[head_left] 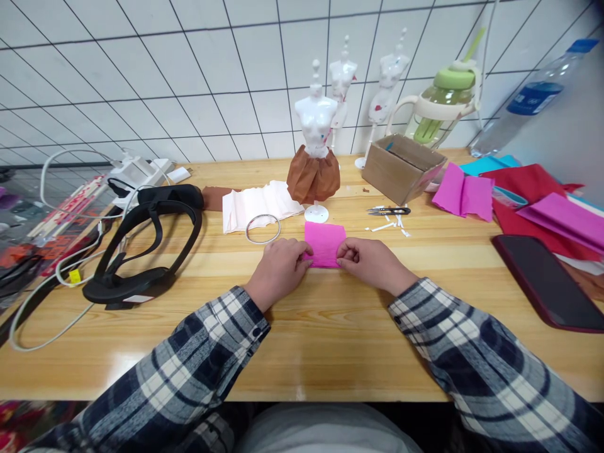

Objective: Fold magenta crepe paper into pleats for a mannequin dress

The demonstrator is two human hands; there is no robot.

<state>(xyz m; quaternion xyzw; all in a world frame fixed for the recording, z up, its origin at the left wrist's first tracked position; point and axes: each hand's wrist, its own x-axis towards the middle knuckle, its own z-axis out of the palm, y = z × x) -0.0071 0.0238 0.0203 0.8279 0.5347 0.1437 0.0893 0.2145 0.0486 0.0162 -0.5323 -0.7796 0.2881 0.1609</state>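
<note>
A folded piece of bright pink crepe paper (325, 244) lies on the wooden table in front of me. My left hand (282, 267) pinches its lower left corner between thumb and fingers. At the lower right corner, my right hand (370, 261) grips the paper in the same way. Just beyond it stands a small white mannequin (316, 123) wearing a gathered brown paper skirt (313, 177). A silver bangle (263, 241) rests near my left hand, partly over a sheet of pale pink crepe paper (255, 204). Black thread snips (388, 210) lie beyond my right hand among white paper scraps (383, 226).
Two more mannequins (387, 85) stand behind, beside a cardboard box (403, 168), a green-lidded jug (443, 104) and a water bottle (531, 100). Coloured papers (523, 189) and a phone (550, 280) lie right. A black headset strap (146, 251), cables and a power strip (136, 176) occupy the left.
</note>
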